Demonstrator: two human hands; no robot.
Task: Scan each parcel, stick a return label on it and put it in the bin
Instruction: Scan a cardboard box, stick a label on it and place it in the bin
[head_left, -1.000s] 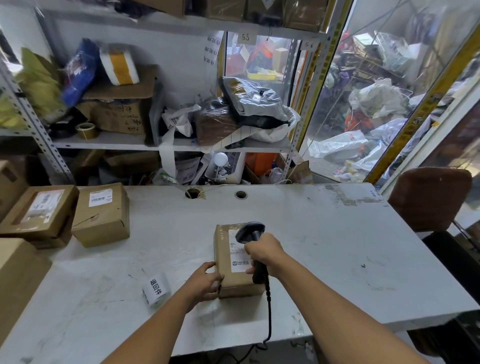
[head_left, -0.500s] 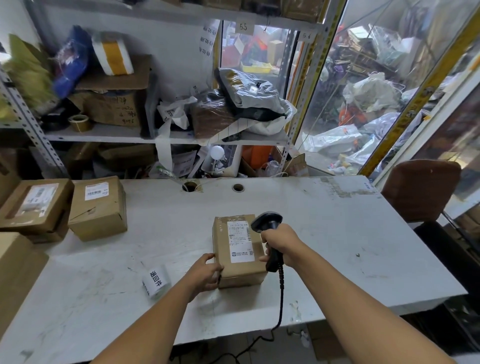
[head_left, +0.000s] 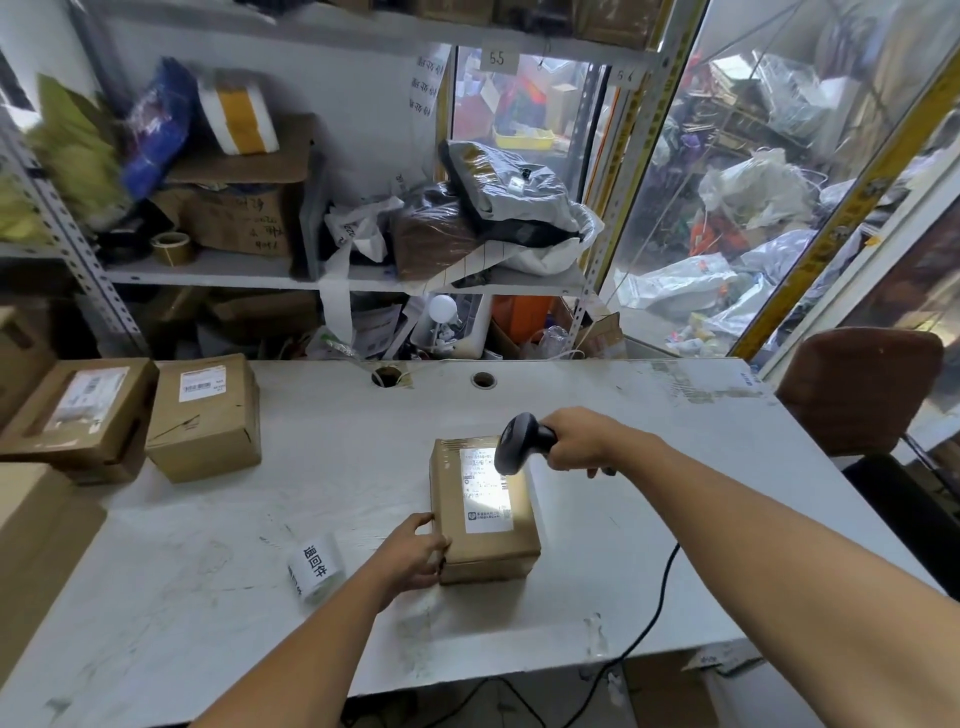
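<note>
White worktop (head_left: 311, 467), two spare boxes (head_left: 205, 415) at its far left. The parcel (head_left: 485, 545) sits mid-worktop, label (head_left: 485, 488) up and lit bright. Left hand (head_left: 415, 553) clasps its near left corner. Right hand (head_left: 579, 439) grasps the scanner (head_left: 519, 441), aimed down at the label. Label roll (head_left: 314, 566) lies just left.

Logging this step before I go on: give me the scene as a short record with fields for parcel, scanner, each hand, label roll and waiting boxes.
parcel: brown cardboard box with white shipping label, on the white table, label lit
scanner: black corded handheld scanner, aimed at the label
right hand: grips scanner handle
left hand: holds the parcel's near left corner
label roll: white roll of return labels, left of parcel
waiting: two labelled cardboard boxes, table's far left
</note>
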